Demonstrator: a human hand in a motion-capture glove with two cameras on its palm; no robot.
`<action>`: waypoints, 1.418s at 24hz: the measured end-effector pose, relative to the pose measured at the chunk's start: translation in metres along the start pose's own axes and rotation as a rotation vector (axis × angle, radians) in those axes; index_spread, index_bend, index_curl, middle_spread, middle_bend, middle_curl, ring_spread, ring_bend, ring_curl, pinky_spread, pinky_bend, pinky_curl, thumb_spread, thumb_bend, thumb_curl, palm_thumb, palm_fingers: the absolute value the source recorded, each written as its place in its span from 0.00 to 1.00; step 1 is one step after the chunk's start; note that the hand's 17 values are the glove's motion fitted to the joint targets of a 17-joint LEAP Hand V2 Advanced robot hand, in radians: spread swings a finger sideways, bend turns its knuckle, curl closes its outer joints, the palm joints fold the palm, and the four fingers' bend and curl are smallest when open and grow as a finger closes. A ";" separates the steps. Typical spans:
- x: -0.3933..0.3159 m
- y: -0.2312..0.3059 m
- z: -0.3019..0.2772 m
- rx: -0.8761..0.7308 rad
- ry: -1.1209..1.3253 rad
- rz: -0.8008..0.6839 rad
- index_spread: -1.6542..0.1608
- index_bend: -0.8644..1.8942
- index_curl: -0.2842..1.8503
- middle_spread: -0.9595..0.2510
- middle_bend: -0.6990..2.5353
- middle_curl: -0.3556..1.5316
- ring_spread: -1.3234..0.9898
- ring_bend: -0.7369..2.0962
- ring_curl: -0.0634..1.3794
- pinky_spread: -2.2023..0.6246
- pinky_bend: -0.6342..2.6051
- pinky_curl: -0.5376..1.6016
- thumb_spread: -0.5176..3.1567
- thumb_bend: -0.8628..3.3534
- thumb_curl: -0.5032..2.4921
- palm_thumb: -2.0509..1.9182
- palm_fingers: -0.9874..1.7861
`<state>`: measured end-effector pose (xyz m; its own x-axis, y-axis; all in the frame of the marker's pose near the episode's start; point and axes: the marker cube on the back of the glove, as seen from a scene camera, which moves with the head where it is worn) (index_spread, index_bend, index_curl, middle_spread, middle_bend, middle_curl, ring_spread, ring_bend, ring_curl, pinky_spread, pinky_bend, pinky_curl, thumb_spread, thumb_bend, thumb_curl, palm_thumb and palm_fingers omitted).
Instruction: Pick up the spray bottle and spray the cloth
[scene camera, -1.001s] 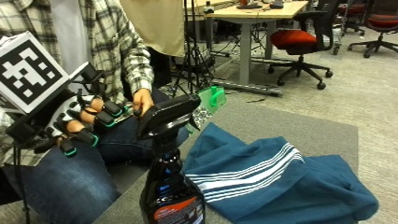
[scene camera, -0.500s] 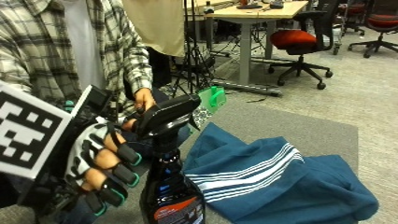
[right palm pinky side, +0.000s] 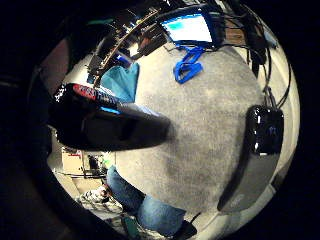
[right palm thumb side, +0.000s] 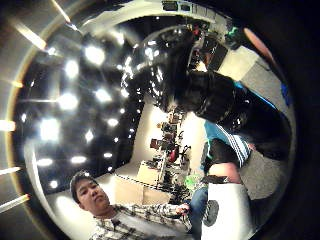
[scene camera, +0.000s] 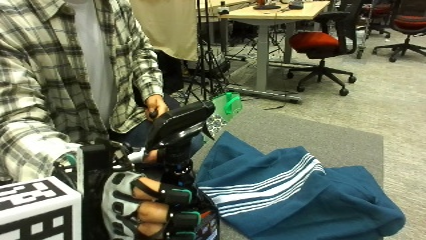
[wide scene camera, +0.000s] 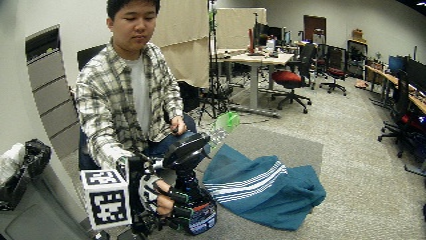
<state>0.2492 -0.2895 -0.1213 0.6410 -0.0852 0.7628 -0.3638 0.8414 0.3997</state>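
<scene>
A black spray bottle (scene camera: 178, 131) with a wide black trigger head stands upright at the near end of the grey table (scene camera: 313, 135). My gloved right hand (scene camera: 152, 210) is low on the bottle's body, fingers curled round it. In the wide view the hand (wide scene camera: 162, 201) wraps the bottle (wide scene camera: 189, 192) just above its label. The bottle (right palm pinky side: 107, 125) fills the little finger side palm view, and its head (right palm thumb side: 210, 97) looms in the thumb side view. A blue cloth (scene camera: 299, 200) with white stripes lies crumpled beside the bottle, toward the table's far end.
The person's bare left hand (scene camera: 157, 106) rests at the table's edge behind the bottle. A green-capped object (scene camera: 226, 106) sits next to it. A blue object (right palm pinky side: 187, 67) and a black device (right palm pinky side: 265, 130) lie on the grey surface. Office chairs (scene camera: 326, 42) and a desk stand beyond.
The gloved hand came down from beside the trigger head to the bottle's lower body, and its fingers have closed round it. Bottle and cloth have stayed put.
</scene>
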 end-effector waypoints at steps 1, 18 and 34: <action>0.002 -0.004 0.001 0.012 -0.034 0.004 0.75 0.37 0.26 0.76 0.29 0.35 0.58 0.43 0.24 0.84 0.34 0.35 0.41 0.21 0.33 0.72 0.53; -0.004 -0.040 0.020 -0.067 -0.265 -0.097 0.74 0.35 0.24 0.71 0.32 0.39 0.51 0.45 0.27 0.79 0.36 0.38 0.35 0.20 0.36 0.77 0.72; -0.015 -0.047 0.029 0.194 -0.156 -0.069 0.78 0.45 0.33 0.68 0.38 0.44 0.48 0.47 0.33 0.73 0.33 0.39 0.22 0.20 0.40 0.78 0.85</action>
<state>0.2373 -0.3438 -0.1364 0.5624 -0.2326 0.7935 -0.4551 0.7141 0.5319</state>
